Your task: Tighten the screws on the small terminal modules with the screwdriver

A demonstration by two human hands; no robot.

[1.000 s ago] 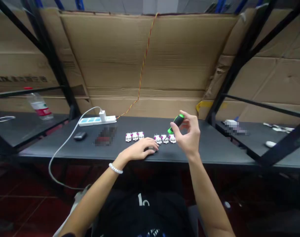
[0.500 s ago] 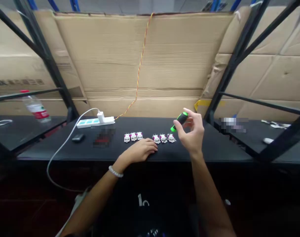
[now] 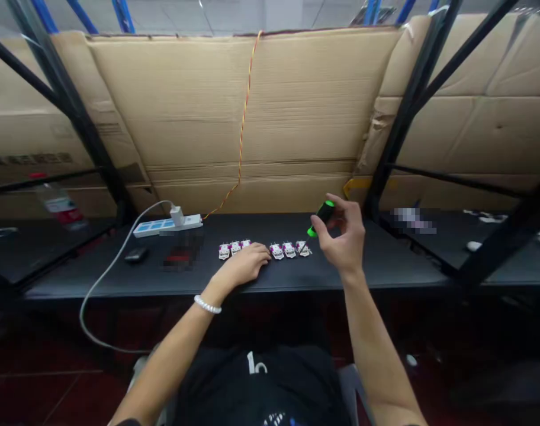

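The fingers of the right hand (image 3: 346, 236) pinch a screwdriver (image 3: 322, 216) by its black-and-green handle, thumb on the near side. The handle is tilted, and its thin shaft slants down to the left towards the rightmost white-and-purple module (image 3: 302, 249) — whether the tip touches it, I cannot tell. That module is last in a row of three, with a middle module (image 3: 289, 250) and a left-hand module (image 3: 276, 251) close beside it.

The left hand (image 3: 246, 264) lies palm down on the black counter (image 3: 394, 260), fingers bent and close together, their tips just beside the left-hand module. What, if anything, is under the palm is hidden. A white band (image 3: 208, 305) circles the wrist.

Just beyond that hand sits a second trio of modules (image 3: 224, 252), partly behind the knuckles. Further left are a small black box (image 3: 137, 255) and a white power strip (image 3: 192, 222) with a white plug (image 3: 176, 215) in it. A twisted red-and-yellow wire (image 3: 242, 136) runs up the cardboard (image 3: 314, 106) behind.
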